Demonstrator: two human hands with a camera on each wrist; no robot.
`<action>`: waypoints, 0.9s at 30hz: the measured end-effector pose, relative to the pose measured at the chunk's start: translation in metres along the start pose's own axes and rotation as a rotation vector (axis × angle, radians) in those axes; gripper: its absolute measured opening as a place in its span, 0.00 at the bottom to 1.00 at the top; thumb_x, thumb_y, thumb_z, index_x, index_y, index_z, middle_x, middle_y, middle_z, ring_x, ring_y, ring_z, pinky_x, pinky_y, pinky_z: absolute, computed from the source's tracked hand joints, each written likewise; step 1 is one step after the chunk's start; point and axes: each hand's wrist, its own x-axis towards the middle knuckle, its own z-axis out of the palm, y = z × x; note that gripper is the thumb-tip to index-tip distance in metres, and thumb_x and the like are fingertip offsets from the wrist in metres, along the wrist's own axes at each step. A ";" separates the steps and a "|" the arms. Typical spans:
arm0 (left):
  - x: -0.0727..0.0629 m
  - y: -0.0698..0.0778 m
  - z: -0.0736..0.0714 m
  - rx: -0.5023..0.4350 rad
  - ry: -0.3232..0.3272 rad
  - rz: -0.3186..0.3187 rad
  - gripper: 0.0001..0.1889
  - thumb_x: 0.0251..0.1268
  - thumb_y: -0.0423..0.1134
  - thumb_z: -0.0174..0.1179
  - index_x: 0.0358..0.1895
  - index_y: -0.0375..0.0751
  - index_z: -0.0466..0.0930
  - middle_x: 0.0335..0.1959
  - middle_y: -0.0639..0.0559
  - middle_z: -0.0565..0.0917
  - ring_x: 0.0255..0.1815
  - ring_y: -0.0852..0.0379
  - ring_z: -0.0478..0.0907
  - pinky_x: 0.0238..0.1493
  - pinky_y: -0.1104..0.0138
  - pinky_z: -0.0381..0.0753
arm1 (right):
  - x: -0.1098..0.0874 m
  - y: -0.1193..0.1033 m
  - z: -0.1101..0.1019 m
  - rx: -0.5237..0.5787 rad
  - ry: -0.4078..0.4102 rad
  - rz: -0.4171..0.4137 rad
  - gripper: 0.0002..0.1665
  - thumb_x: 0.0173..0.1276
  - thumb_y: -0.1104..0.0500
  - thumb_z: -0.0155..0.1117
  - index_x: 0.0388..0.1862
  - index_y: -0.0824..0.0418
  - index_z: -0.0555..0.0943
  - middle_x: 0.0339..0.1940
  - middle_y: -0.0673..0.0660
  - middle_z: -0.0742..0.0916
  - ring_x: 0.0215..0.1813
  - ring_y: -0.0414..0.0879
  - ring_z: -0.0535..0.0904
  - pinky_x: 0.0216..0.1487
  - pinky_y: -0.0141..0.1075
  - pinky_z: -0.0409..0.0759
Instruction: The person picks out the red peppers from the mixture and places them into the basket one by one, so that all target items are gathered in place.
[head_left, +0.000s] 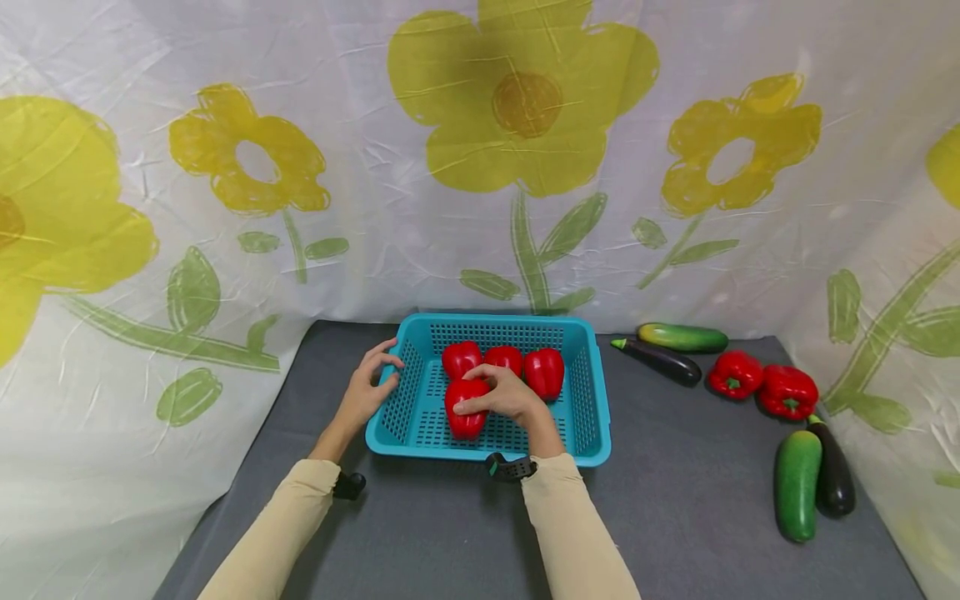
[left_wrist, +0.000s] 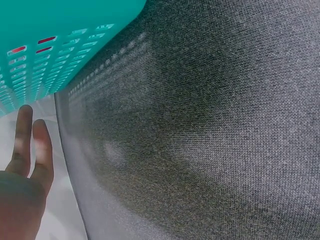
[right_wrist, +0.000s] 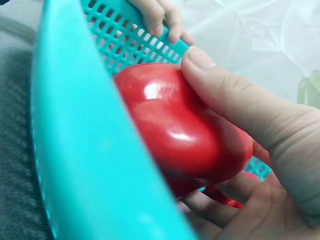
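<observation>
In the head view my right hand reaches into a blue-green plastic basket and grips a red bell pepper. The right wrist view shows the thumb on this pepper's glossy side and the fingers beneath it. My left hand is at the basket's left rim, its fingers spread and loosely bent over the edge. Behind the held pepper, more red bell peppers lie in the basket: a left one, a middle one partly hidden by my right hand, and a right one.
To the right on the dark grey table lie a cucumber, an eggplant, two red bell peppers, another cucumber and another eggplant. A flower-printed cloth hangs behind the table.
</observation>
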 end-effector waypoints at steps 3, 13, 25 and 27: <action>0.000 0.000 0.000 0.004 0.002 0.004 0.08 0.66 0.15 0.53 0.46 0.19 0.76 0.72 0.25 0.62 0.71 0.22 0.56 0.58 0.33 0.64 | 0.000 0.002 0.003 -0.011 0.015 0.006 0.34 0.54 0.58 0.83 0.60 0.59 0.79 0.57 0.59 0.79 0.62 0.59 0.72 0.46 0.49 0.83; 0.000 0.000 0.000 0.021 0.001 0.006 0.08 0.66 0.16 0.54 0.46 0.18 0.76 0.72 0.25 0.62 0.71 0.23 0.57 0.58 0.32 0.65 | 0.002 0.007 0.009 -0.029 0.072 0.055 0.33 0.53 0.56 0.84 0.57 0.57 0.81 0.56 0.60 0.79 0.61 0.60 0.71 0.45 0.49 0.83; 0.000 0.000 0.000 0.001 -0.007 0.001 0.08 0.66 0.15 0.53 0.46 0.20 0.77 0.72 0.25 0.62 0.70 0.22 0.57 0.56 0.35 0.65 | 0.003 0.006 0.014 -0.118 0.078 0.058 0.31 0.54 0.56 0.83 0.56 0.57 0.81 0.54 0.59 0.80 0.59 0.59 0.72 0.44 0.47 0.83; 0.001 0.000 -0.001 0.001 -0.015 0.002 0.08 0.67 0.15 0.53 0.46 0.18 0.76 0.73 0.25 0.61 0.71 0.22 0.57 0.53 0.38 0.67 | 0.003 0.005 0.015 -0.126 0.074 0.059 0.30 0.54 0.57 0.83 0.56 0.57 0.81 0.54 0.59 0.80 0.59 0.59 0.72 0.44 0.47 0.83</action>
